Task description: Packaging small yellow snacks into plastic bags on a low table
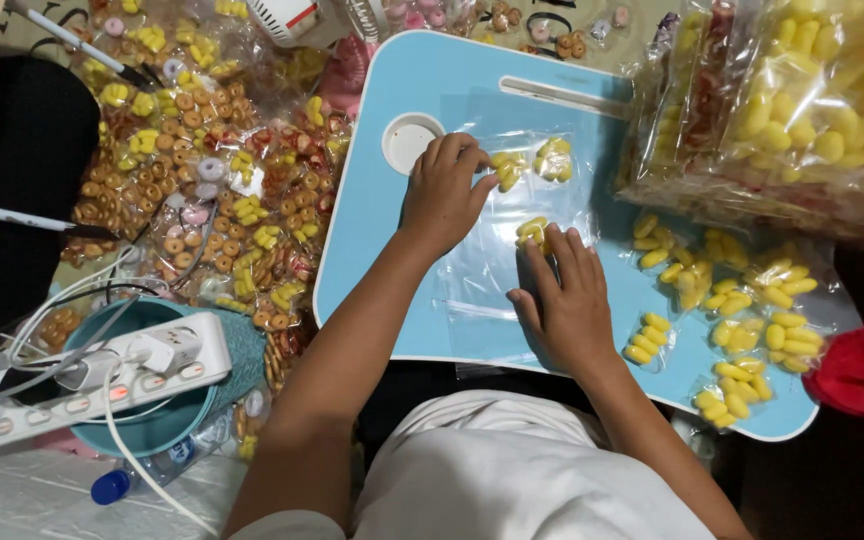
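Observation:
A light blue lap tray lies in front of me. A sheet of joined clear plastic pouches is spread on it, with small clusters of yellow puffed snacks in some pockets. My left hand rests on the sheet's upper left, fingertips touching a yellow cluster. My right hand presses flat on the sheet lower down, fingertips at another yellow cluster. Neither hand grips anything.
Loose yellow puffs in small bags lie on the tray's right side. Big bags of yellow snacks stand at top right. A heap of packed ring snacks covers the floor at left. A white power strip sits on a teal bowl.

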